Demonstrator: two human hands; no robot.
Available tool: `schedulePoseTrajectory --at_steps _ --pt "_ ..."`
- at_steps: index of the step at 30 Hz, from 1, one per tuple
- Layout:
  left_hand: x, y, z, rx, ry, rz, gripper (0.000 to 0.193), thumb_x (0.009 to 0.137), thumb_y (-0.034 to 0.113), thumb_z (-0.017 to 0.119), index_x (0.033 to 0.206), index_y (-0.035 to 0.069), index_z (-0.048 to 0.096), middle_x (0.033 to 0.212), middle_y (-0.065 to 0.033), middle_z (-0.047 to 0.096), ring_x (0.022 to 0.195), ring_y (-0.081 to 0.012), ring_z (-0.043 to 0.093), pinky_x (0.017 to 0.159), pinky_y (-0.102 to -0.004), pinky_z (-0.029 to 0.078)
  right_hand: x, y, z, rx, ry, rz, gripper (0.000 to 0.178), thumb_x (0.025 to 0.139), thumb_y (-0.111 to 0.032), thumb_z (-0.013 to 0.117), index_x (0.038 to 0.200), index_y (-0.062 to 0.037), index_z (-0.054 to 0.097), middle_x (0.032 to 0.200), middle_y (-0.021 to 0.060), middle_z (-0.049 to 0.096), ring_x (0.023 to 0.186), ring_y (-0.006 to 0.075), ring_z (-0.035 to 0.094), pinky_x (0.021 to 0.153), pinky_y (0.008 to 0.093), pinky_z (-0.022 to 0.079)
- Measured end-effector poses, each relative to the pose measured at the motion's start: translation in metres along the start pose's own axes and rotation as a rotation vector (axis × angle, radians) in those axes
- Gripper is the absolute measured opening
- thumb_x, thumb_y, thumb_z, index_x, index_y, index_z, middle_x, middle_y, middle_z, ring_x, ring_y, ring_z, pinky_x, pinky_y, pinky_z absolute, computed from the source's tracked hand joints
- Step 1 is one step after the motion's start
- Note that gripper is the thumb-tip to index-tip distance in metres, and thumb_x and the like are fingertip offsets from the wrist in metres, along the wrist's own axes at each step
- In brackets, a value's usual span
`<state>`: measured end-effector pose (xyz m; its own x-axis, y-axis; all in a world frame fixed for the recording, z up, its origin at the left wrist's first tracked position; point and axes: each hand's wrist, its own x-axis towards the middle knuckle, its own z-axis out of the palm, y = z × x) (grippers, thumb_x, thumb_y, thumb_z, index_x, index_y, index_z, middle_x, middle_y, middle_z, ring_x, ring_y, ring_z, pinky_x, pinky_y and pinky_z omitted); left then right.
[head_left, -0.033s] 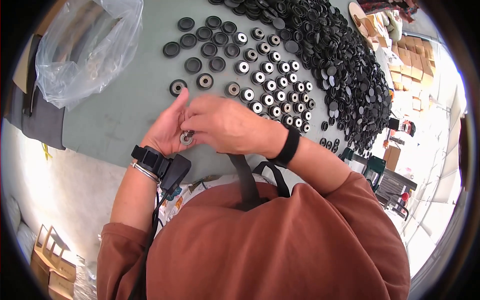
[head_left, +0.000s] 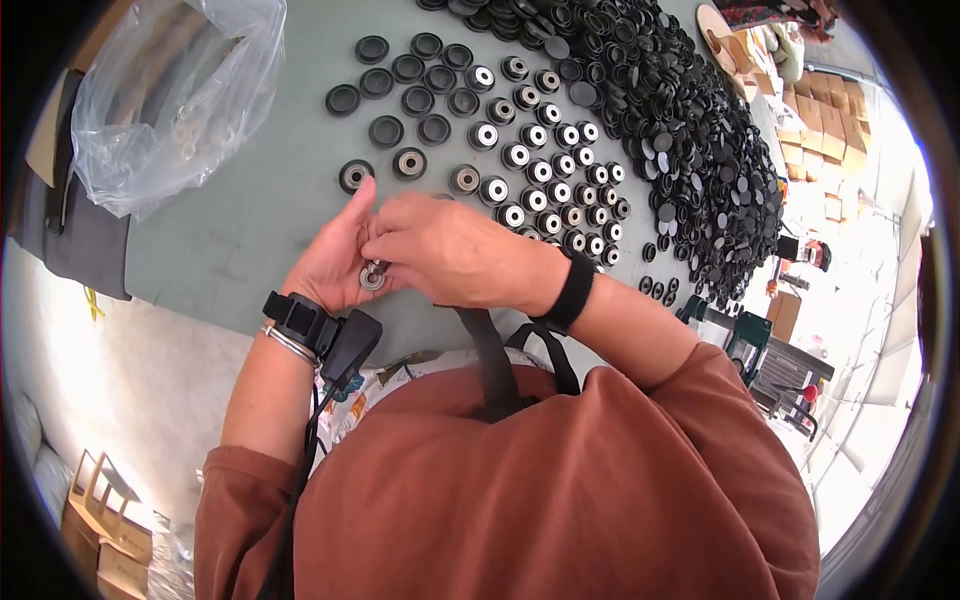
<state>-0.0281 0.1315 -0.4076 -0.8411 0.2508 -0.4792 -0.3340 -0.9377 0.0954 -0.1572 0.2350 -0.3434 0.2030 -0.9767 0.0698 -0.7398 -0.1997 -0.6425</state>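
My left hand (head_left: pixel 335 252) is turned palm up, cupped around small ring-shaped metal bearings (head_left: pixel 371 282) that show near the heel of the palm. Over it reaches my right hand (head_left: pixel 450 252), its fingers pinched on a metal bearing at the palm; its fingertips are partly hidden. Just beyond the left thumb lies a round black cap with a bearing in it (head_left: pixel 354 178). Another such fitted cap (head_left: pixel 410 162) lies to its right. Farther off are several bare black caps (head_left: pixel 386 130), and to the right stand rows of caps with bearings (head_left: pixel 540 172).
A big heap of loose black caps (head_left: pixel 690 150) covers the table's right side. On the far left corner of the green table (head_left: pixel 220 250) rests a clear plastic bag (head_left: pixel 180 110). Cardboard boxes (head_left: pixel 825 130) are stacked beyond at the right. A cable runs along my left forearm.
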Motion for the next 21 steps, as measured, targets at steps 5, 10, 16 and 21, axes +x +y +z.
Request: schedulePoseTrajectory --at_steps 5,10,16,21 --pt "0.0 0.001 0.003 0.062 0.006 -0.015 0.069 0.087 0.062 0.026 0.111 0.004 0.052 0.088 -0.0025 0.062 0.071 -0.0105 0.062 0.056 -0.0225 0.053 -0.001 0.001 0.004 0.09 -0.024 0.056 0.018 0.065 -0.004 0.062 0.082 -0.0039 0.055 0.086 0.0072 0.056 0.08 0.0277 0.053 0.068 0.0356 0.046" --pt "0.002 -0.001 0.008 0.019 0.038 -0.021 0.078 0.087 0.063 0.02 0.123 -0.001 0.044 0.105 -0.0104 0.059 0.09 -0.0162 0.061 0.076 -0.0276 0.052 -0.007 -0.002 0.002 0.016 0.0 -0.034 0.015 0.065 -0.002 0.06 0.078 -0.0021 0.053 0.08 0.009 0.055 0.073 0.0283 0.053 0.064 0.0364 0.045" --pt "0.006 -0.004 0.009 -0.108 -0.108 -0.016 0.08 0.087 0.061 0.021 0.124 -0.008 0.038 0.115 -0.0179 0.053 0.104 -0.0264 0.055 0.092 -0.0392 0.044 -0.014 0.002 -0.012 -0.167 -0.099 0.077 0.015 0.067 -0.005 0.06 0.082 -0.0029 0.057 0.067 0.0116 0.053 0.065 0.0287 0.054 0.059 0.0372 0.044" --pt "0.007 -0.004 0.004 -0.168 -0.199 -0.025 0.079 0.088 0.059 0.022 0.126 -0.01 0.033 0.125 -0.0262 0.042 0.117 -0.033 0.044 0.097 -0.0431 0.038 -0.004 0.019 -0.025 -0.157 -0.007 0.231 0.015 0.069 -0.011 0.062 0.08 -0.0009 0.06 0.069 0.0135 0.056 0.066 0.03 0.058 0.061 0.037 0.047"
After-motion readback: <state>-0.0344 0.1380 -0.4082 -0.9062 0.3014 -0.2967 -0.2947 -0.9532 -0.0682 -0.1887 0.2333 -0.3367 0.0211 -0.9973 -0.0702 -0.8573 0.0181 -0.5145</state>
